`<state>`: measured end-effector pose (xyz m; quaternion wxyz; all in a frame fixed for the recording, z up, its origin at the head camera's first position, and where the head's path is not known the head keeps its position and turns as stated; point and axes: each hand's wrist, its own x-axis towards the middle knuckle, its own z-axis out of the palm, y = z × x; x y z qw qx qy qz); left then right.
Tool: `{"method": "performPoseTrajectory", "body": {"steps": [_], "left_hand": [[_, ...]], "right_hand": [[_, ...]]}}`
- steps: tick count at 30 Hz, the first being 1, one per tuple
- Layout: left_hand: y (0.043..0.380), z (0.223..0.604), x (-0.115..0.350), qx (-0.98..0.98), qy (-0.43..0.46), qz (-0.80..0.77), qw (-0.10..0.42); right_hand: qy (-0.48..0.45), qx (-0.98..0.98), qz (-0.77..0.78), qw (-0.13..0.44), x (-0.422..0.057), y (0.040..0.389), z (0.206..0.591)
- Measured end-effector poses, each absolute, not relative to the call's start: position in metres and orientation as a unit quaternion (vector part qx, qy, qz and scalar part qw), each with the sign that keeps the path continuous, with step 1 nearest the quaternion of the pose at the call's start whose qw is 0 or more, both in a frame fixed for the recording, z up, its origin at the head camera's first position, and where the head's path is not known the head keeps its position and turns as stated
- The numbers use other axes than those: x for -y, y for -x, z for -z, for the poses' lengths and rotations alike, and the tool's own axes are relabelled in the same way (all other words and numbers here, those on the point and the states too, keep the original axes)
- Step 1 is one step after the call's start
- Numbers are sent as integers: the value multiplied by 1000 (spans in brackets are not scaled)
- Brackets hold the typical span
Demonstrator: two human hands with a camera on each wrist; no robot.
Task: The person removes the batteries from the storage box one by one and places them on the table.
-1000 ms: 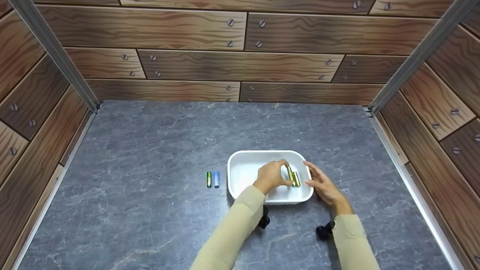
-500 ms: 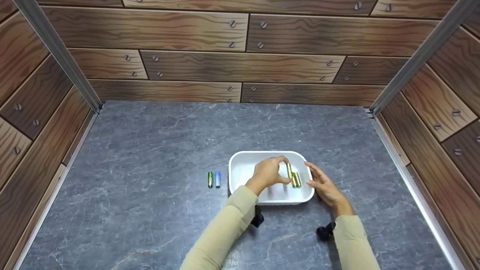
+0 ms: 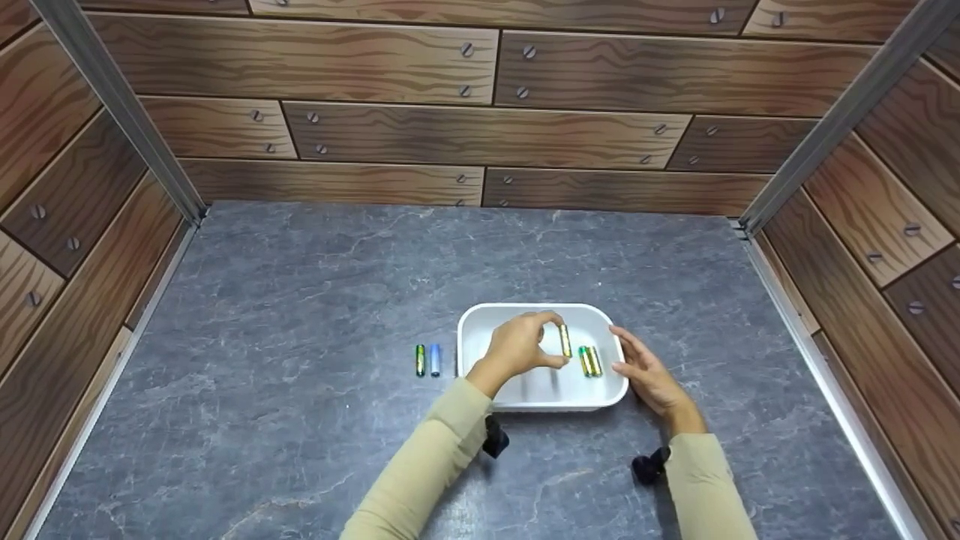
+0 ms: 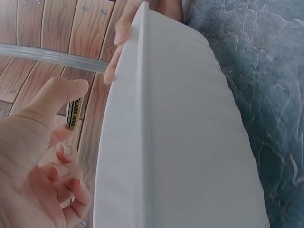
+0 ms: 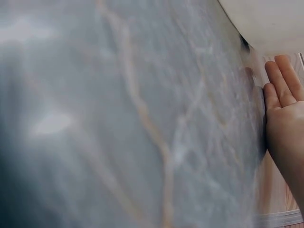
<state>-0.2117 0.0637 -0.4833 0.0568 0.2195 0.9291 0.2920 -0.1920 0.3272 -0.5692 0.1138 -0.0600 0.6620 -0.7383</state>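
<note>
My left hand [image 3: 517, 345] pinches a gold battery [image 3: 565, 341] between thumb and fingertip, above the inside of a white plastic tub [image 3: 540, 406]. Small lettering shows on that battery in the left wrist view. Two more batteries [image 3: 590, 361], gold with some green, lie side by side on the tub's floor towards the right end. At the tub's right end, my right hand [image 3: 655, 381] touches the rim with its thumb and forefinger. The right wrist view shows its other fingers [image 5: 280, 88] stretched out beside the tub.
Left of the tub, a green battery [image 3: 420, 361] and a blue battery [image 3: 435, 360] stand in a row on the grey marbled table [image 3: 300, 300]. Wood-patterned panels [image 3: 360, 135] enclose the back and both sides. A black wrist camera [image 3: 495, 437] sits beneath the left wrist.
My left hand has lifted the gold battery away from the two beside it and moved it left, over the tub's middle. My right hand stays at the rim.
</note>
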Motion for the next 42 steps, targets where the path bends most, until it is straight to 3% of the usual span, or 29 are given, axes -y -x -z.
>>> {"method": "performPoseTrajectory", "body": {"steps": [23,42], "left_hand": [[203,490,-14,-918,-228,-323,22],[197,492,28,-917,-202,-343,25]], "right_hand": [[61,-662,739,109,-328,190,570],[59,-656,745,106,-326,192,572]]}}
